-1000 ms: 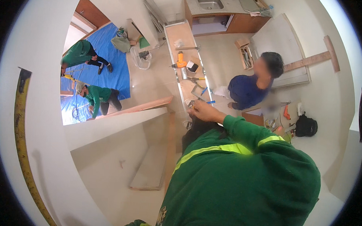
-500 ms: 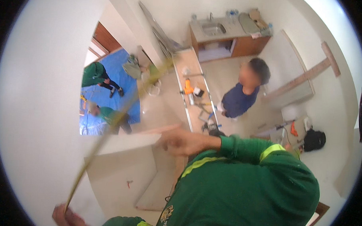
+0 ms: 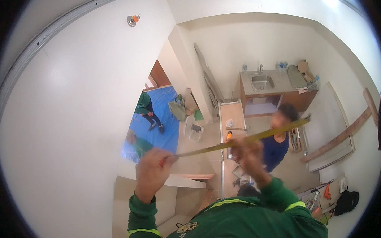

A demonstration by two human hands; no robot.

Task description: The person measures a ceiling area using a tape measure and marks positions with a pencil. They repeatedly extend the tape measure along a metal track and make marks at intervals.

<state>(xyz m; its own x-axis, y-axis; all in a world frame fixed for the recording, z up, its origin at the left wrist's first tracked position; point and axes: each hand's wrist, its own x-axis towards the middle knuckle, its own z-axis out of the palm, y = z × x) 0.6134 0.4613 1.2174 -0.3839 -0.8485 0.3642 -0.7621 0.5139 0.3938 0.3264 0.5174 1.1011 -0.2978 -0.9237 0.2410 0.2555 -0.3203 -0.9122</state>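
A yellow tape measure [image 3: 278,130] stretches out in front of my chest, its blade running from my left hand up to a free end at the right. My left hand [image 3: 152,171] is closed round its near end, where a bit of red shows between the fingers; the rest of the case is hidden. Farther along, my right hand [image 3: 248,158] grips the blade near its middle, a little smeared by motion. Both sleeves are green with yellow bands.
Below stands a long narrow workbench [image 3: 232,110] with tools. A person in dark blue [image 3: 274,151] is beside it. A sink counter [image 3: 279,86] lies at the back. Two people in green are on a blue sheet [image 3: 167,130]. A white wall [image 3: 73,115] rises at left.
My left hand has risen from the lower left corner toward the middle. My right hand has moved right and now holds the blade. The blade has swung toward the right, and the view has shifted.
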